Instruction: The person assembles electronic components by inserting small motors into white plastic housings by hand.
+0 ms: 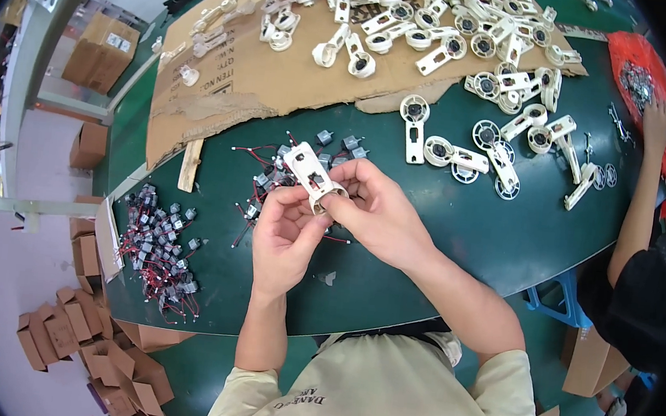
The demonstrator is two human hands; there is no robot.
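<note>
Between my two hands is a white plastic housing point(306, 165) with a flat slotted arm and a ring-shaped end. My left hand point(286, 231) pinches its lower left side near the ring. On the other side, my right hand point(373, 212) grips the ring end, its thumb laid over the opening. What lies inside the ring is covered by my fingers. Beneath and behind the housing, several small grey motors point(263, 181) with red and black wires lie on the green table point(389, 294).
A bigger heap of wired motors point(157, 243) lies at left. Many white housings point(447, 26) cover a cardboard sheet point(281, 83); more point(506, 156) lie at right. A co-worker's hand point(657, 119) reaches to a red bag of metal parts point(634, 77). Cardboard boxes point(81, 328) stand lower left.
</note>
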